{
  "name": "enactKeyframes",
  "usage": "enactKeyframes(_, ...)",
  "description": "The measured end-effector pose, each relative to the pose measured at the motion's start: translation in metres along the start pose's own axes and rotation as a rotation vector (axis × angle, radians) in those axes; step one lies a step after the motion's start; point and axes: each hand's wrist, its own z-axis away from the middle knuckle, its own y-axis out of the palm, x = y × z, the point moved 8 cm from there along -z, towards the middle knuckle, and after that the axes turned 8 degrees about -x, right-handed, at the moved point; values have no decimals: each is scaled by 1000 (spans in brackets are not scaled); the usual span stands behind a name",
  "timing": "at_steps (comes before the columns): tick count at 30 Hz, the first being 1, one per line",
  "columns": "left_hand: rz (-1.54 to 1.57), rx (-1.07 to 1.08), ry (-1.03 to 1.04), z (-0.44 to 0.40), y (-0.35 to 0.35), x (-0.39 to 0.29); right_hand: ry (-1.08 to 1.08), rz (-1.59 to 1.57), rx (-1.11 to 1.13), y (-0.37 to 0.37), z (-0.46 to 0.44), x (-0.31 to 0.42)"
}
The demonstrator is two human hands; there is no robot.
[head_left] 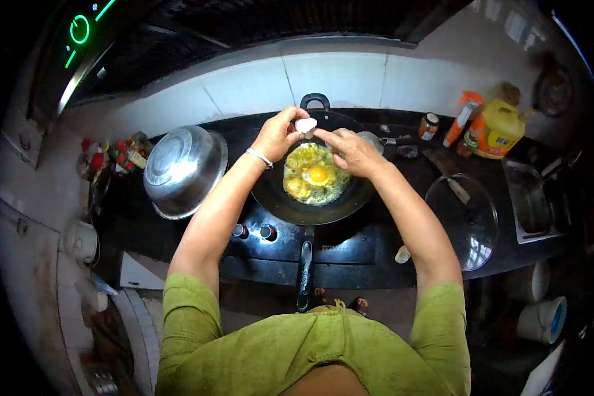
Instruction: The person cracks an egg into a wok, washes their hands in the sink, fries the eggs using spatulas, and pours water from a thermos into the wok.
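Observation:
My left hand (276, 137) pinches a white eggshell (305, 125) between thumb and fingers above the far side of a black wok (277, 206). From the other side, my right hand (355, 153) reaches in with its index finger stretched to the shell's edge; its remaining fingers are loosely bent and apart. Below both hands, several eggs (315, 185) lie in the wok, their whites partly set, one round yolk (318, 175) standing out whole. The wok's long handle (304, 274) points toward my body. What the shell holds inside is hidden.
An upturned metal basin (186, 170) stands left of the wok. To the right lie a glass lid (472, 224), another eggshell (402, 254) on the counter edge, and a sink (531, 198). A yellow jug (501, 129), a spray bottle (463, 119) and a jar (429, 127) stand at the back.

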Motion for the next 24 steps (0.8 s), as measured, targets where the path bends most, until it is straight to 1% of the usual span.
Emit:
enactKeyframes(3, -20, -40, 49, -2, -1, -6, -29, -3, -3, 10, 4, -1)
enactKeyframes(5, -75, -103, -41, -1, -9, 1, -29, 19, 37, 6, 10, -5)
enactKeyframes(7, -73, -99, -57, -1, -9, 7, -24, 7, 45, 1, 15, -9)
enactKeyframes(8, 24, -103, -110, 0, -7, 17, -24, 8, 47, 1, 14, -9)
enactKeyframes(9, 121, -107, -162, 0, -6, 22, -50, -34, -45, -8, 11, -5)
enactKeyframes(10, 120, -107, -162, 1, -5, 24, -77, -76, -139, -17, 9, -1)
enactKeyframes(11, 198, -86, -220, 1, -2, 29, -104, -118, -232, -28, 8, 3)
enactKeyframes(12, 276, -64, -277, 2, 1, 32, -90, -107, -221, -32, 6, 5)
enactKeyframes(13, 276, -65, -277, 1, 0, 33, -91, -106, -221, -36, 5, 7)
enactKeyframes(15, 243, 46, -275, 1, 6, 34, -180, -103, -241, -42, 4, 18)
enactKeyframes(16, 244, 42, -277, 0, 5, 33, -183, -104, -238, -42, 3, 19)
enactKeyframes(18, 226, 126, -238, -1, 10, 25, -244, -70, -219, -40, 2, 26)
enactKeyframes(19, 226, 124, -240, -2, 9, 21, -246, -72, -216, -41, 1, 29)
enactKeyframes(21, 216, 220, -155, -2, 14, 7, -269, -20, -187, -41, 1, 39)
enactKeyframes(22, 285, 274, -142, -4, 21, 10, -294, 13, -187, -41, 1, 44)
enactKeyframes(23, 285, 273, -144, -4, 23, 11, -294, 11, -186, -41, 0, 45)
enactKeyframes(24, 412, 340, -134, -2, 29, 6, -322, 28, -221, -43, 0, 47)
